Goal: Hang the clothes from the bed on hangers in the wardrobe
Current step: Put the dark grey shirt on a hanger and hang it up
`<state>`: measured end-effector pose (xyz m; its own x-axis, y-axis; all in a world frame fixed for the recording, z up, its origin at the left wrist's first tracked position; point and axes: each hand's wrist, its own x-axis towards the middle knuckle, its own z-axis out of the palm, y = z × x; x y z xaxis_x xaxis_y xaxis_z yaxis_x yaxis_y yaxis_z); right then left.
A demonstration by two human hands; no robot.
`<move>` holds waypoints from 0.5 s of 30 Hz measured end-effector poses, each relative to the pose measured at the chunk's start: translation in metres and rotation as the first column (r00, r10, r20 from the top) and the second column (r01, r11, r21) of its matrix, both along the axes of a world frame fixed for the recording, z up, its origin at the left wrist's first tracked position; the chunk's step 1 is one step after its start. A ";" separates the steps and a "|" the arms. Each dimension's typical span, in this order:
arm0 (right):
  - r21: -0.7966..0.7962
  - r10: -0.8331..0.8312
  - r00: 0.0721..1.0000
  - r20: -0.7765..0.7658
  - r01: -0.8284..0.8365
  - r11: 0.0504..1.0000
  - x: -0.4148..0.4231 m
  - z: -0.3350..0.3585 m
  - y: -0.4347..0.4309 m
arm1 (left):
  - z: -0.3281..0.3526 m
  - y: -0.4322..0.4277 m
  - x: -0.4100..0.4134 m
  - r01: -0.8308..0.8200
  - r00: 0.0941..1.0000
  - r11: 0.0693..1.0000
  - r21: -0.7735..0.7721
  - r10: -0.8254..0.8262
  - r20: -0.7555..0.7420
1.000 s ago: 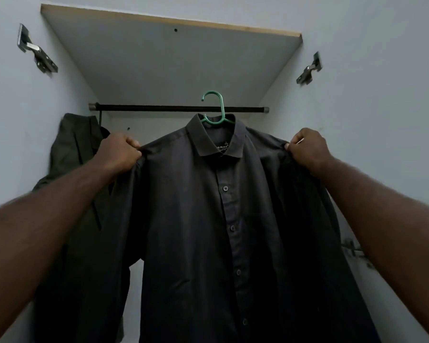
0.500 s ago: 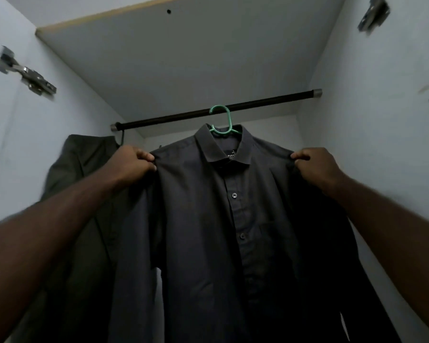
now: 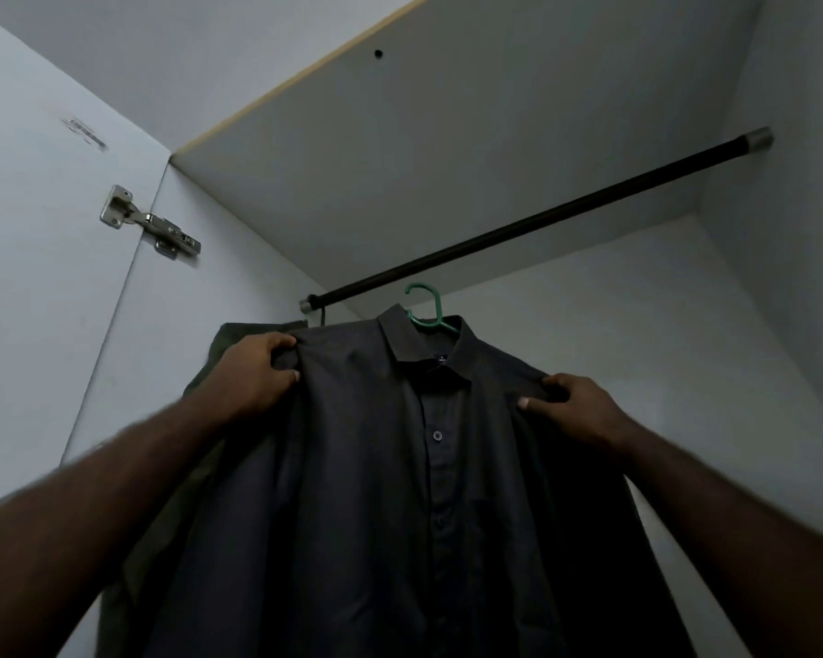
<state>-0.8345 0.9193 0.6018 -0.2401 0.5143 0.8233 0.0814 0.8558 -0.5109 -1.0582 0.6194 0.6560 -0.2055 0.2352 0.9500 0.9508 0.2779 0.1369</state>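
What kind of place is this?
Probably the inside of a wardrobe: a dark hanging rail under a shelf, a door hinge on the side, and a dark shirt on a green hanger.

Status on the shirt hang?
Left hand, right hand grip grey shirt at shoulders. Green hanger hook shows under rod, not on it. Olive garment beside, left.

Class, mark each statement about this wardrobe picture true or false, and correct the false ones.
1. The left hand and right hand each grip a shoulder of the dark shirt. True.
2. The hanger at the shirt's collar is red. False: it is green.
3. An olive garment shows behind the left hand. True.
4. The rod is white. False: it is dark, with metal end caps.
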 end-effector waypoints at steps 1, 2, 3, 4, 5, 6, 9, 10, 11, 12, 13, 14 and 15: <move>0.016 -0.014 1.000 0.002 0.014 1.000 -0.012 0.005 0.006 | 0.005 0.001 -0.008 -0.028 0.999 1.000 0.011 0.028 -0.023; 0.038 -0.041 0.999 0.001 0.041 0.998 -0.023 0.010 0.012 | 0.009 0.003 -0.015 -0.056 0.998 0.998 0.023 0.057 -0.041; 0.060 -0.074 0.997 -0.005 0.074 0.995 -0.033 0.014 0.017 | 0.014 0.005 -0.021 -0.080 0.995 0.996 0.037 0.082 -0.058; 0.078 -0.099 0.995 -0.015 0.100 0.992 -0.044 0.018 0.023 | 0.019 0.008 -0.028 -0.104 0.991 0.993 0.049 0.108 -0.079; 0.091 -0.115 0.993 -0.021 0.116 0.989 -0.055 0.021 0.030 | 0.023 0.012 -0.034 -0.128 0.986 0.990 0.057 0.133 -0.102; 0.100 -0.122 0.992 -0.022 0.124 0.987 -0.066 0.025 0.036 | 0.029 0.015 -0.040 -0.150 0.979 0.987 0.060 0.157 -0.127; 0.127 -0.143 0.990 -0.016 0.143 0.981 -0.094 0.033 0.055 | 0.040 0.025 -0.054 -0.203 0.957 0.978 0.047 0.208 -0.202; 0.136 -0.144 0.989 -0.016 0.145 0.980 -0.101 0.035 0.061 | 0.043 0.029 -0.058 -0.216 0.947 0.975 0.047 0.221 -0.231; 0.144 -0.146 0.989 -0.012 0.146 0.979 -0.111 0.037 0.066 | 0.045 0.031 -0.062 -0.231 0.938 0.972 0.049 0.236 -0.254; 0.148 -0.150 0.989 -0.004 0.149 0.978 -0.119 0.038 0.071 | 0.046 0.033 -0.066 -0.250 0.929 0.967 0.048 0.254 -0.268; 0.150 -0.156 0.988 0.009 0.153 0.977 -0.126 0.039 0.075 | 0.047 0.035 -0.068 -0.268 0.924 0.962 0.043 0.270 -0.272; 0.150 -0.155 0.988 0.026 0.150 0.977 -0.134 0.039 0.079 | 0.047 0.038 -0.071 -0.288 0.920 0.957 0.036 0.287 -0.267; 0.154 -0.152 0.988 0.039 0.145 0.977 -0.141 0.039 0.084 | 0.047 0.040 -0.074 -0.301 0.918 0.953 0.031 0.298 -0.260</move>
